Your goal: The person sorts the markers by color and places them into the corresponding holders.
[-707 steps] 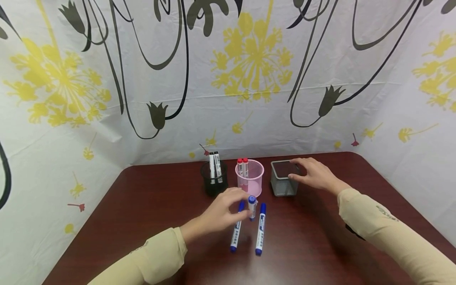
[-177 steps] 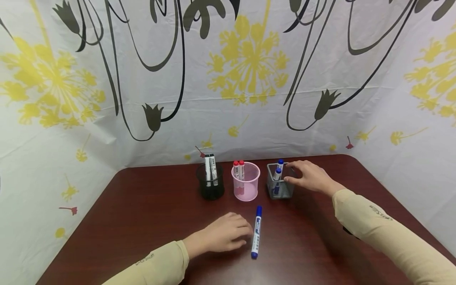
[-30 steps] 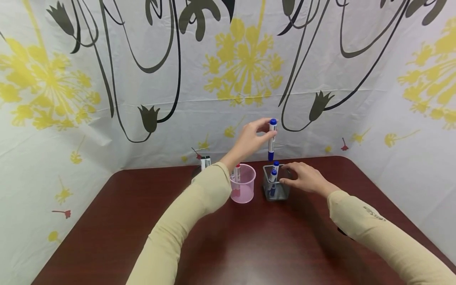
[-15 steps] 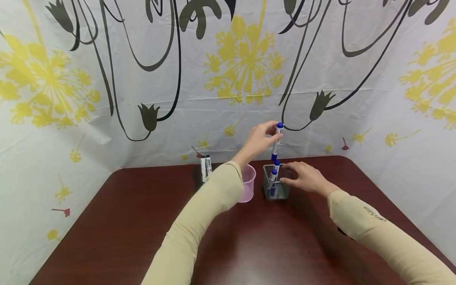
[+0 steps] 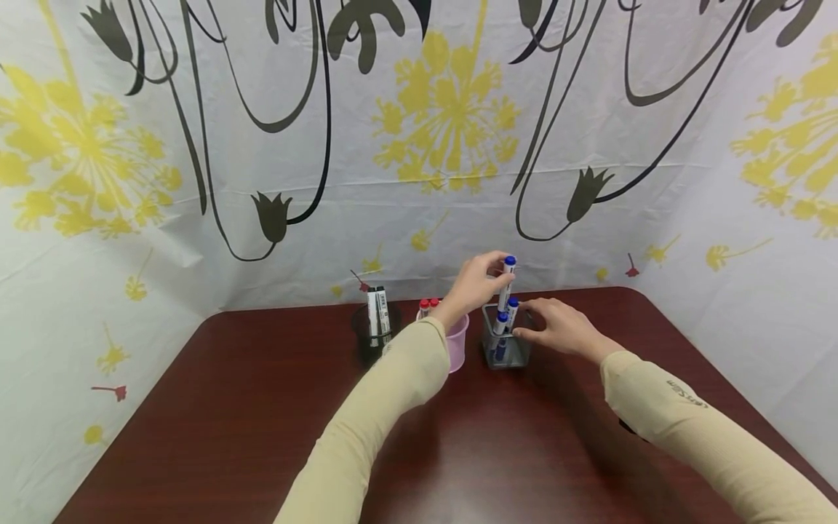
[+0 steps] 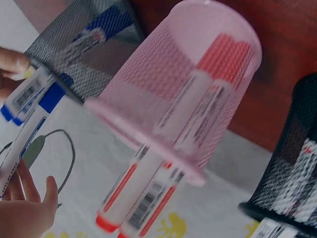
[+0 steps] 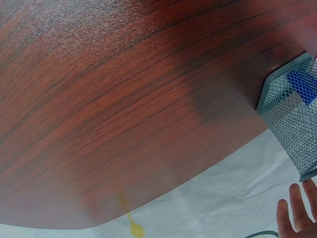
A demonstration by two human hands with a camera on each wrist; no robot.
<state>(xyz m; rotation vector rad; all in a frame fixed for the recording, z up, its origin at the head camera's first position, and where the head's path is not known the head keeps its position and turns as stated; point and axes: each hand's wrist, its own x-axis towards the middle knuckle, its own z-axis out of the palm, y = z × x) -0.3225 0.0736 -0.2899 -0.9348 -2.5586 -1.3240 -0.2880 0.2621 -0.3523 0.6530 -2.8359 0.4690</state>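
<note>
My left hand (image 5: pixel 476 282) pinches a blue-capped whiteboard marker (image 5: pixel 508 276) near its top, upright over the grey mesh pen holder (image 5: pixel 507 358). The marker's lower end is at the holder's mouth, behind two blue markers (image 5: pixel 500 324) standing inside. In the left wrist view the held marker (image 6: pixel 24 139) slants at the holder's rim, with the left hand's fingers (image 6: pixel 28 186) on it. My right hand (image 5: pixel 561 327) holds the holder's right side at the rim, thumb in front and fingers behind. Fingertips (image 7: pixel 297 203) show at the rim in the right wrist view.
A pink mesh cup (image 5: pixel 456 349) with two red markers (image 6: pixel 133 193) stands left of the grey holder, partly behind the left forearm. Farther left is a black mesh cup (image 5: pixel 366 349) with two black-capped markers (image 5: pixel 377 309). All stand on a dark wooden table (image 5: pixel 262 422) before a patterned curtain.
The last loose marker was picked up from the table and carried up over the grey holder. Within the last second my left hand has lowered it to the holder's mouth. The right hand stays put.
</note>
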